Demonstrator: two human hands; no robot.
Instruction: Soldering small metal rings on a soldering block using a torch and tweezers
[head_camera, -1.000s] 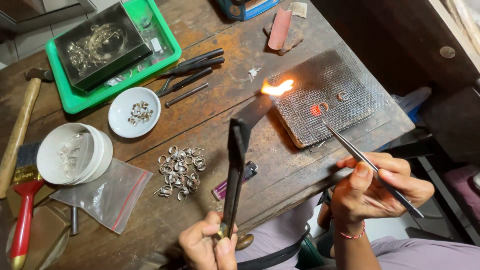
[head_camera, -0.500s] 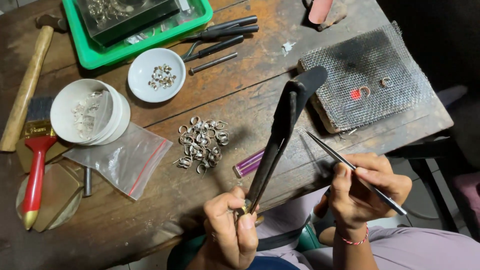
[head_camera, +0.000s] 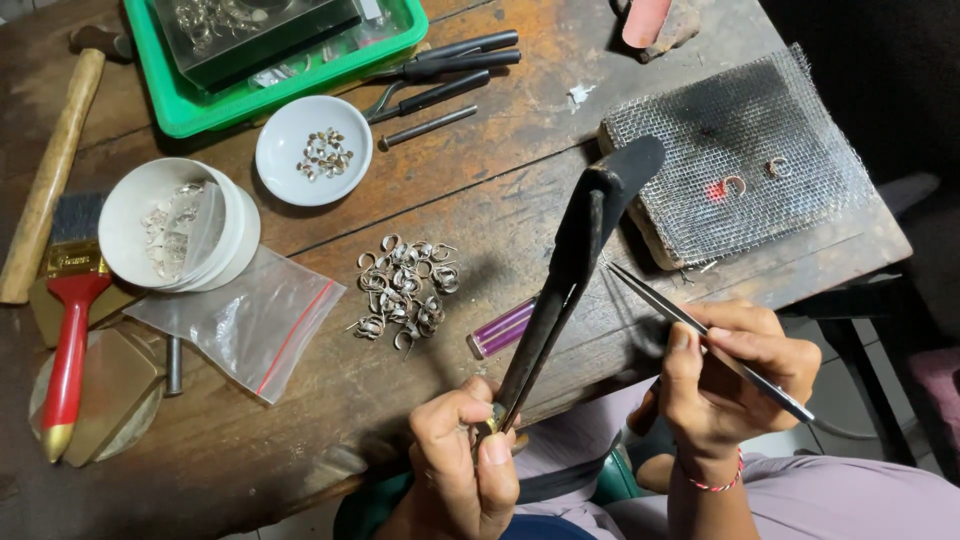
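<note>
— Hands first: what has each got?

— Left hand (head_camera: 462, 462) is clenched round the base of a long black torch (head_camera: 575, 270); the black nozzle slants up and away from the person, its tip over the near edge of the wire mesh pad (head_camera: 740, 175). No flame shows at the tip. Right hand (head_camera: 735, 375) pinches a pair of slim metal tweezers (head_camera: 700, 335), fingers closed on the shaft, points aimed up-left and ending just beside the torch stem, near the front corner of the mesh.

— And on the mesh?

— Two small rings. One ring (head_camera: 733, 185) has a red glow beside it, the other ring (head_camera: 776, 167) lies just to its right, both well apart from the tweezer tips.

— What else lies on the wooden bench (head_camera: 500, 200)?

— Loose heap of silver rings (head_camera: 403, 292) in the middle, a purple tube (head_camera: 503, 328) just beside the torch stem, a clear plastic bag (head_camera: 245, 320) to the left. Further back a small white dish (head_camera: 313, 150) with a few pieces in it, a white tub (head_camera: 175, 225), a green tray (head_camera: 270, 75), dark pliers (head_camera: 440, 70). At the left edge, a red-handled brush (head_camera: 70, 320) and a wooden-handled hammer (head_camera: 50, 180).
</note>
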